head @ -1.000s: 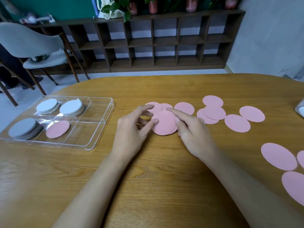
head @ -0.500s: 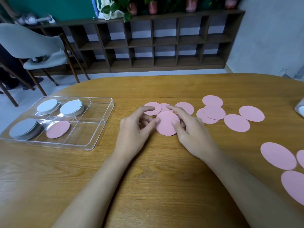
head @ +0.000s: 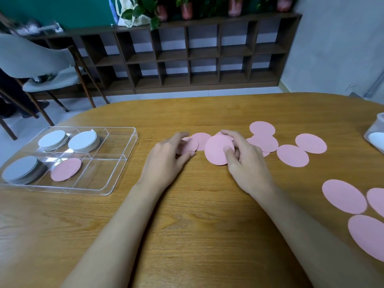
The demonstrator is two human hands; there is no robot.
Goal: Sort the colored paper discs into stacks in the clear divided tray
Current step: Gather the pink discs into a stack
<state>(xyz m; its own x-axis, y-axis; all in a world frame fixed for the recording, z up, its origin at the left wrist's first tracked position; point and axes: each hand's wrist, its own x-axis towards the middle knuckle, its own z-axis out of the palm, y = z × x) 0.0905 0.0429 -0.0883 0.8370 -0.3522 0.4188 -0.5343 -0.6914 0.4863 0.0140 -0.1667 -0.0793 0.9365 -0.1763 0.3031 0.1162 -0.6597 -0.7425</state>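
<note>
We see both hands working on a wooden tabletop [head: 187, 235] scattered with pink paper discs. The right hand [head: 247, 163] holds a pink disc [head: 218, 149] tilted up off the surface: its grip is narrow, thumb pressed on the near face and the other fingers curled behind the far edge. The left hand [head: 166, 161] rests just to the left, fingertips lying on a small overlapping pair of pink discs [head: 197, 142]; its grip is loose and we cannot tell whether it is pinching anything or only pressing down.

To the right of the hands lies a cluster of pink discs [head: 262, 140], overlapping one another, with two more discs [head: 293, 155] touching at their edges just beyond. Near the right edge, three larger-looking pink discs [head: 344, 196] lie close together, well apart from the middle group.

At the left stands the clear divided tray [head: 124, 163]. Its two far-left compartments each hold a stack of white discs [head: 83, 141]; the near-left compartment holds a grey stack [head: 20, 169]; the near-middle compartment holds a single pink disc [head: 66, 169], lying slightly tilted against the divider.

At the far right edge a pale container [head: 376, 138] is only partly in view. Beyond the tabletop are a dark cubby shelf [head: 187, 59] and a grey chair [head: 37, 65].
</note>
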